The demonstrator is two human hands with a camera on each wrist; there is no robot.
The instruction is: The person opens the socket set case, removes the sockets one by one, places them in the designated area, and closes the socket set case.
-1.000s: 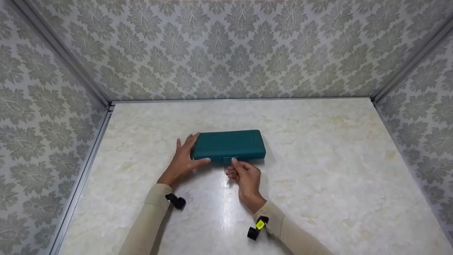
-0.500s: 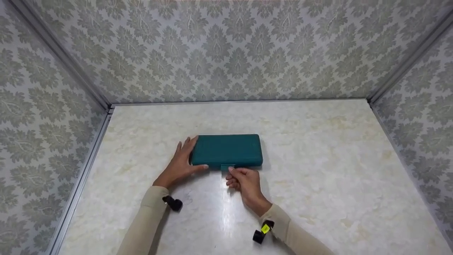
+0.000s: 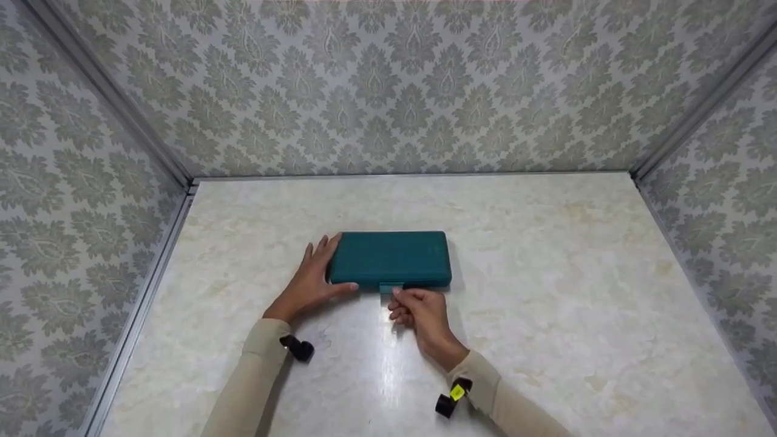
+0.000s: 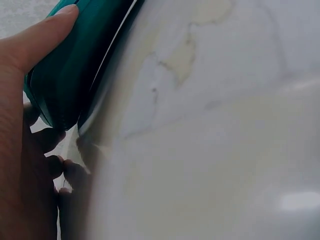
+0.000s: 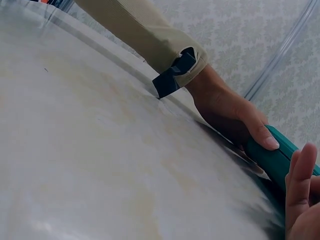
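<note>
A teal rectangular case [image 3: 391,258] with a small front flap [image 3: 391,287] is closed and sits near the middle of the table. My left hand [image 3: 309,279] grips its left end, with the thumb along the front edge and the fingers at the far corner. In the left wrist view, the thumb [image 4: 47,37] presses the case [image 4: 75,70] while several fingertips show past its end. My right hand [image 3: 428,315] pinches the flap between thumb and fingers. In the right wrist view, its fingers [image 5: 302,180] partly cover the case [image 5: 272,157]; the flap is hidden there.
The table [image 3: 546,291] has a pale marbled top with a glossy reflection near the front. Patterned wall panels [image 3: 413,91] stand at the back and both sides, joined by metal rails. A small black camera is strapped to each wrist.
The case and both hands have shifted slightly toward me, and the case's slight skew has straightened. Over the last half second almost nothing has moved, and both hands keep their hold.
</note>
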